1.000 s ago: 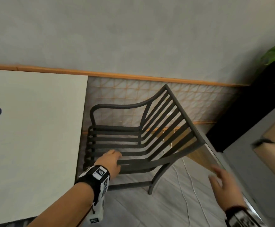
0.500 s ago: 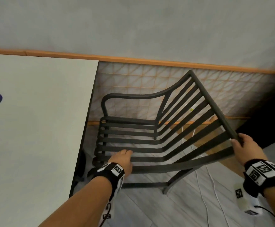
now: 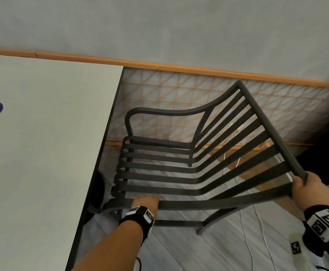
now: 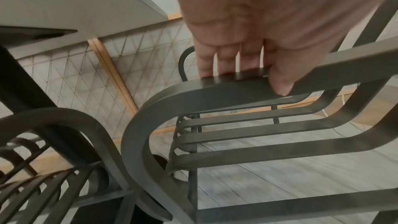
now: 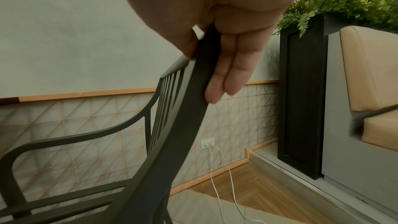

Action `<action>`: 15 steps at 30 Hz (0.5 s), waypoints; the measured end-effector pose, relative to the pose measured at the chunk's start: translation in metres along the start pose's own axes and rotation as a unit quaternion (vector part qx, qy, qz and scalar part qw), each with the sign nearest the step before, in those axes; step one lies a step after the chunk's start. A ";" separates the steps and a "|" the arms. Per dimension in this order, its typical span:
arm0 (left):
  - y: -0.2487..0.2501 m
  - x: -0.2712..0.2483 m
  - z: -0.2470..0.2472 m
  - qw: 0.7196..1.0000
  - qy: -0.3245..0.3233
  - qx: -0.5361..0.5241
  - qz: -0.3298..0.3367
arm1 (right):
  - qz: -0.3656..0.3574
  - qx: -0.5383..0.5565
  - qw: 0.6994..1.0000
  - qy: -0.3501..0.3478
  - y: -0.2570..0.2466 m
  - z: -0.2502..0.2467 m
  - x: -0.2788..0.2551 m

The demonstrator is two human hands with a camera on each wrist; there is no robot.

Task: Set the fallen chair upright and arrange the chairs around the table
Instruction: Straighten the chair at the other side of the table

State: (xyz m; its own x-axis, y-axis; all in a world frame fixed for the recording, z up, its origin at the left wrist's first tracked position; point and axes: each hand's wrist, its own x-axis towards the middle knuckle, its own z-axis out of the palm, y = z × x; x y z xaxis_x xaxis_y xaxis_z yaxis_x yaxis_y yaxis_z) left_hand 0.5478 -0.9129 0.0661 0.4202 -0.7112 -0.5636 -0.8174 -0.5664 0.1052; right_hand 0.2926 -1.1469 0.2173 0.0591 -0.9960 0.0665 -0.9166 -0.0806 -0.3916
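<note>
Fingers (image 4: 217,60) of the left hand (image 3: 145,202) curl over the nearest slat of the dark grey slatted metal armchair (image 3: 189,169), thumb pressed on the slat's near edge, close to where that strip bends down at the seat front. On the right hand (image 3: 312,192), the fingers (image 5: 228,74) lie together along the far face of the backrest's top rail, with the thumb on the near side, so the rail's end is clamped between them.

Standing on its legs on the grey plank floor (image 3: 228,247), the chair has its seat front just beside the edge of the pale grey tabletop (image 3: 42,153), which lies to the left of both hands. A second chair of the same make (image 4: 53,168) shows under that tabletop in the left wrist view.

Judging by the flat steel-like strips, this frame will be stiff and fairly heavy, with smooth paint that could slide in a loose grip. Rail and seat slat look like sound holds: rigid, well apart, and good for steering it in square.
</note>
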 end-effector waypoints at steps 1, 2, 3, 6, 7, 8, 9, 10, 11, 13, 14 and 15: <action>0.001 0.001 0.000 1.000 -0.002 0.001 -0.001 | 0.005 -0.004 1.000 0.007 0.002 0.002 0.000; 0.001 0.002 0.001 1.000 -0.001 0.005 -0.003 | 0.011 -0.010 1.000 0.013 0.006 0.005 0.002; 0.001 0.002 0.000 1.000 -0.001 0.011 -0.004 | 0.011 -0.022 1.000 0.017 0.014 0.010 0.007; 0.001 0.000 -0.001 1.000 -0.010 0.016 -0.015 | 0.008 -0.044 0.999 0.000 0.043 0.028 0.025; 0.000 0.000 -0.001 1.000 -0.014 0.015 -0.019 | 0.003 -0.048 0.999 -0.003 0.040 0.027 0.021; -0.002 -0.001 -0.001 0.999 -0.016 0.016 -0.022 | -0.003 -0.045 0.999 -0.004 0.028 0.020 0.011; -0.004 -0.001 -0.001 0.999 -0.018 0.018 -0.025 | -0.009 -0.042 0.999 -0.005 0.015 0.012 -0.001; -0.007 0.000 -0.001 0.999 -0.020 0.018 -0.028 | -0.013 -0.034 0.999 -0.006 0.005 0.007 -0.008; -0.010 0.000 0.000 0.999 -0.023 0.017 -0.033 | -0.021 -0.023 0.999 -0.007 -0.003 0.002 -0.013; -0.017 0.001 0.000 0.999 -0.028 0.012 -0.044 | -0.035 -0.007 0.999 -0.017 -0.011 0.002 -0.017; -0.020 0.001 0.000 0.998 -0.028 0.009 -0.050 | -0.040 -0.001 0.999 -0.025 -0.014 0.003 -0.017; -0.023 0.001 0.000 0.998 -0.027 0.009 -0.056 | -0.044 0.003 0.999 -0.032 -0.016 0.005 -0.019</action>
State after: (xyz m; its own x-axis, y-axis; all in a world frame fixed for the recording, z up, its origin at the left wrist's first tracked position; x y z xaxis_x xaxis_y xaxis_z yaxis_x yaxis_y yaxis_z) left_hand 0.5667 -0.9005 0.0632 0.4874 -0.6200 -0.6148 -0.7737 -0.6331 0.0251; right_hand 0.3084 -1.1273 0.2180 0.1641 -0.9855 0.0426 -0.9042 -0.1676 -0.3928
